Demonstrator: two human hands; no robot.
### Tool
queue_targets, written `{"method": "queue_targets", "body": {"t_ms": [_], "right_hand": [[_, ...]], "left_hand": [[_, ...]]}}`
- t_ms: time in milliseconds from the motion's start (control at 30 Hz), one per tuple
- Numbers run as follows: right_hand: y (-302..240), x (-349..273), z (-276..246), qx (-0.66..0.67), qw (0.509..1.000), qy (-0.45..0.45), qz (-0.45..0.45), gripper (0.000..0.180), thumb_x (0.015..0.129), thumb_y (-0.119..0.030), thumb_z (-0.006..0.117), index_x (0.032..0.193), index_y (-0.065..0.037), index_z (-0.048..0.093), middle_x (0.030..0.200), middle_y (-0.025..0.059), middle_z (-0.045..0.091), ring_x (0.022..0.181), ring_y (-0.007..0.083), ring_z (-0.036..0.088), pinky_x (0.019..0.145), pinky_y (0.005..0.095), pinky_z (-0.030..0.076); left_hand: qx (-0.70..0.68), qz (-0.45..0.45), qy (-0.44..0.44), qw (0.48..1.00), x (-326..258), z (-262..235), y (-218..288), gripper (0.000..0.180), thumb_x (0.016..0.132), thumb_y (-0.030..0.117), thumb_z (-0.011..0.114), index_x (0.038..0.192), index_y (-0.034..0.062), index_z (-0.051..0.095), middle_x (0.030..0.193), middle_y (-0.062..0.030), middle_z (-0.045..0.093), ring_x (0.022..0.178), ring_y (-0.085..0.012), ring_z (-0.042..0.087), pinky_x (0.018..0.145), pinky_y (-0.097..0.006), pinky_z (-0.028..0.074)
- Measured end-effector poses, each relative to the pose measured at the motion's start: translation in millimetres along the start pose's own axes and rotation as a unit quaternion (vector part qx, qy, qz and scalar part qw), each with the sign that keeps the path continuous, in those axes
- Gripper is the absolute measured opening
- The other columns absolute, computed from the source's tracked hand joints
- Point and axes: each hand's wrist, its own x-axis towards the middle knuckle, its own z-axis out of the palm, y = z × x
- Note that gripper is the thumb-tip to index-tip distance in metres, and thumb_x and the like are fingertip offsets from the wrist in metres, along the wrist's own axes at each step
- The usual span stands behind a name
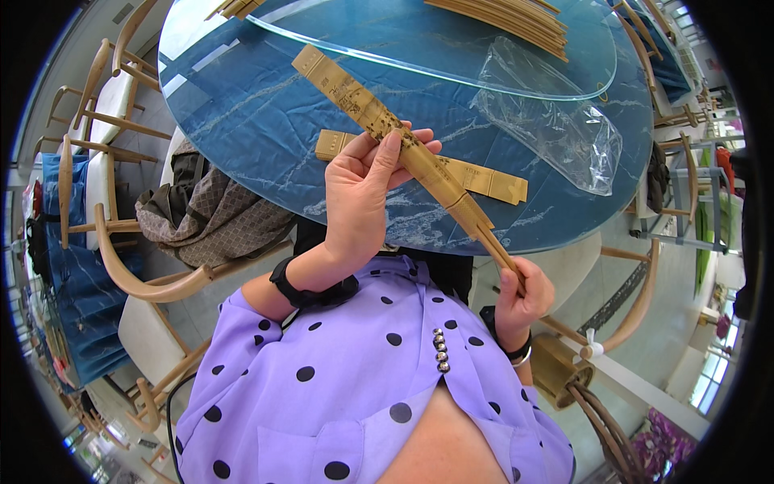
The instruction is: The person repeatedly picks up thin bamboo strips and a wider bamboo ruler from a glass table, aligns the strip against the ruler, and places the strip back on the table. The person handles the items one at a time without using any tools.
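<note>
A long, narrow gold cardboard carton (343,87), folded flat and printed with dark patterns, slants across in front of me above the table. My left hand (360,173) grips it near the middle, thumb on top and fingers behind. At its lower right end my right hand (522,298) is closed around the narrow tip, where the cardboard looks split into layers. Beneath it, near the table's front edge, lies a second flat gold carton (492,184); my left hand and the held carton hide part of it.
A clear glass turntable (379,58) covers the far part of the round blue table (242,121). On it rests a stack of flat gold cartons (508,26). Crumpled clear plastic (556,141) lies to the right. A patterned bag (218,218) sits on a wooden chair (153,289) at left.
</note>
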Motion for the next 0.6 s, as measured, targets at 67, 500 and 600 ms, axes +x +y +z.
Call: {"method": "queue_targets", "body": {"t_ms": [67, 500, 600], "right_hand": [[0, 0, 1, 0.007, 1.000, 0.003, 0.005, 0.018, 0.091, -0.016, 0.075, 0.092, 0.000, 0.067, 0.071, 0.0099, 0.065, 0.056, 0.0245, 0.059, 0.052, 0.0320, 0.045], [-2, 1, 1, 0.010, 1.000, -0.008, 0.007, 0.018, 0.091, -0.016, 0.075, 0.091, 0.000, 0.067, 0.073, 0.0107, 0.066, 0.057, 0.0250, 0.060, 0.054, 0.0323, 0.046], [-4, 2, 2, 0.013, 1.000, -0.010, 0.011, 0.018, 0.091, -0.017, 0.075, 0.091, 0.000, 0.067, 0.073, 0.0108, 0.067, 0.058, 0.0253, 0.061, 0.054, 0.0322, 0.046]], "left_hand": [[0.000, -0.014, 0.002, 1.000, -5, 3, -1, 0.027, 0.105, 0.018, 0.057, 0.118, -0.0057, 0.062, 0.115, -0.0212, 0.071, 0.106, -0.0297, 0.072, 0.094, -0.039, 0.060], [0.002, 0.004, 0.004, 1.000, 0, -4, 1, 0.031, 0.106, 0.022, 0.055, 0.120, -0.0049, 0.061, 0.114, -0.0210, 0.071, 0.105, -0.0292, 0.072, 0.092, -0.037, 0.060], [0.002, -0.016, 0.004, 1.000, -8, 1, -2, 0.031, 0.106, 0.023, 0.055, 0.120, -0.0047, 0.061, 0.114, -0.0209, 0.071, 0.105, -0.0290, 0.072, 0.092, -0.037, 0.060]]}}
